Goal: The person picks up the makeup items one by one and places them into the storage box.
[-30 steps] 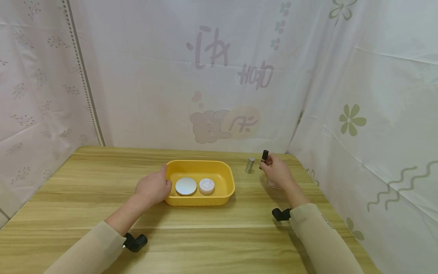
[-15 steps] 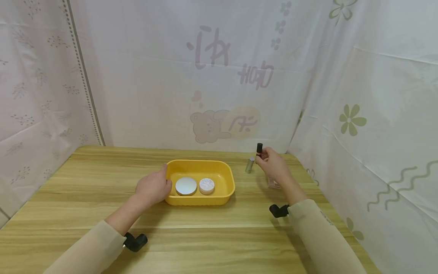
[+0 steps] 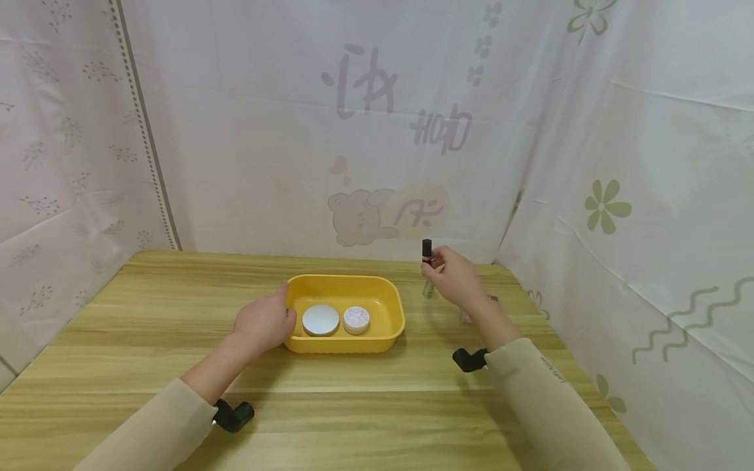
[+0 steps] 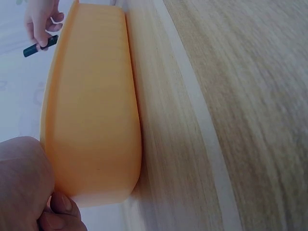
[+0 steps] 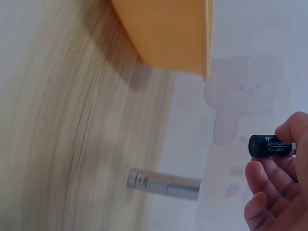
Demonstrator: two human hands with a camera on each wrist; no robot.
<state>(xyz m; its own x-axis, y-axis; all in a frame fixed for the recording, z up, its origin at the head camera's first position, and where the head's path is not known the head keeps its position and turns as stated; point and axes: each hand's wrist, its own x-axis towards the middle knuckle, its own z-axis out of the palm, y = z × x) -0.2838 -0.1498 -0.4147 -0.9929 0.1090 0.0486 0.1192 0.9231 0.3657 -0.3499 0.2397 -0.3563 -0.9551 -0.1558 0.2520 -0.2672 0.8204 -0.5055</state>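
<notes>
"While the left hand grips the left end of a yellow bin, what does the right hand hold?"

"A black tube with white lettering, pinched between thumb and fingers, its long axis near upright above the wooden table."

"And how do tube and bin lie?"

"Well apart: the bin sits left of the tube and closer to the person, its long axis running left to right, its right end nearest the right hand."

"What surrounds them?"

"Near the tube, a metallic silver cylinder stands upright. Inside the smooth, round-cornered bin lie a shiny round tin and a smaller, patterned round container. A pinkish item is mostly hidden by the right arm. Behind hangs a creased, printed curtain."
</notes>
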